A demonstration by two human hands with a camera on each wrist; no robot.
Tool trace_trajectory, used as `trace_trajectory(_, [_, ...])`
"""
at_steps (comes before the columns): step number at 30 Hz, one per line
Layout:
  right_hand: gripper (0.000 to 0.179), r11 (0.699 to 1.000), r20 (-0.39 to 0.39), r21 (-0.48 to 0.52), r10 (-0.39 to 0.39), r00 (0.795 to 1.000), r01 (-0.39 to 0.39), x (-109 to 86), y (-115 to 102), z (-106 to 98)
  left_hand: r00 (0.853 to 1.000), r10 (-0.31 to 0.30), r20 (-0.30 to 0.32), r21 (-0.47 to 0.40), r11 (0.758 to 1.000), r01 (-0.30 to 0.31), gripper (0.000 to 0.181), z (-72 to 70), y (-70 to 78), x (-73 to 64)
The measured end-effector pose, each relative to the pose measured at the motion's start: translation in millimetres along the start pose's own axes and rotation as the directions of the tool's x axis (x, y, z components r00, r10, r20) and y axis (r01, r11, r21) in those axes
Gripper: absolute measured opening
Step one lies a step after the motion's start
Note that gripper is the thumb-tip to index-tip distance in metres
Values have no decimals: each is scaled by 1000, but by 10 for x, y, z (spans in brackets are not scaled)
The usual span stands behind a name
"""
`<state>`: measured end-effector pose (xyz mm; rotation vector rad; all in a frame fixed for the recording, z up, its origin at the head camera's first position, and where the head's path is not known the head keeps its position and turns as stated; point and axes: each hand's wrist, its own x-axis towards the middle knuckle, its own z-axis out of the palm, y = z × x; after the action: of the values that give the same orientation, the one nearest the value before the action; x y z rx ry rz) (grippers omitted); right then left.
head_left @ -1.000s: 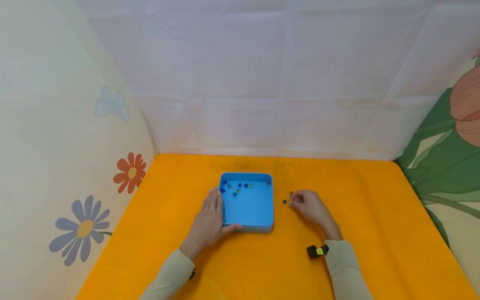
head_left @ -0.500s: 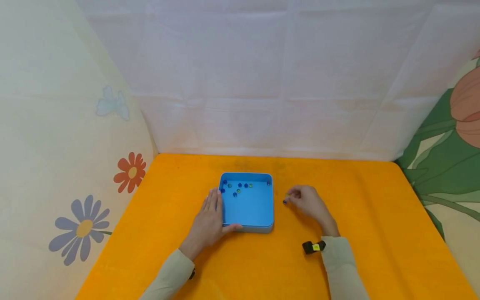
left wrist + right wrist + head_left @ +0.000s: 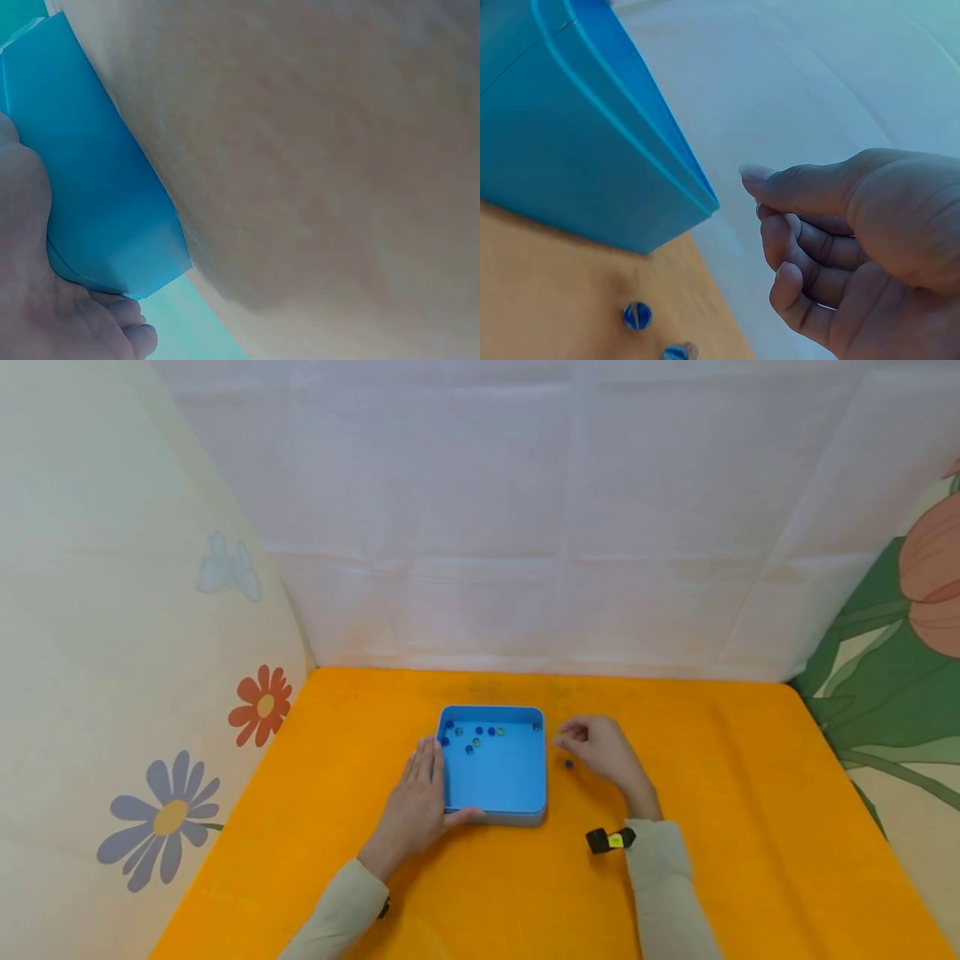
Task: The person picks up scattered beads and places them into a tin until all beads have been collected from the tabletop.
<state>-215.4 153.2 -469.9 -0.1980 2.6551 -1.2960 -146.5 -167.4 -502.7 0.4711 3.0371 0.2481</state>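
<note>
A blue square box [image 3: 495, 781] stands on the orange table with several small glass marbles [image 3: 470, 749] inside, mostly toward its far side. My left hand [image 3: 414, 806] rests against it, straight fingers along the left wall and thumb along the front wall. In the left wrist view, part of a hand [image 3: 30, 255] touches the blue wall. To the right of the box my right hand [image 3: 600, 747] is raised, thumb and forefinger pinching a small marble that the fingertips mostly cover. Below that hand a blue marble [image 3: 569, 764] lies on the table; the right wrist view shows a second marble [image 3: 676, 352].
The orange tabletop [image 3: 750, 827] spreads around the box. A white cloth [image 3: 525, 527] hangs behind it, with flower-patterned cloth on both sides. A black wrist camera [image 3: 609, 840] sits by the right sleeve.
My right hand has lifted off the table and moved left toward the box with the pinched marble, uncovering the blue marble. My left hand and the box have stayed in place.
</note>
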Motion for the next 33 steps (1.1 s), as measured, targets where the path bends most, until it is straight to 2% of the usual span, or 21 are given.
trace_trajectory(11, [23, 998, 25, 9, -62, 998, 62, 142, -262, 115, 1000, -11, 10, -5, 1000, 11, 129, 0, 2, 1])
trace_trajectory(18, [21, 998, 72, -19, -56, 996, 58, 278, -413, 206, 1000, -14, 23, -14, 1000, 14, 129, -3, 2, 11])
trace_trajectory(25, [20, 992, 111, -32, -118, 987, 123, 394, -486, 309, 1000, -5, 27, -7, 1000, 5, 128, 5, 2, 20])
trace_trajectory(33, [17, 993, 139, -1, -115, 984, 116, 484, -566, 406, 1000, 5, -20, 4, 1000, -5, 127, -3, -10, 13])
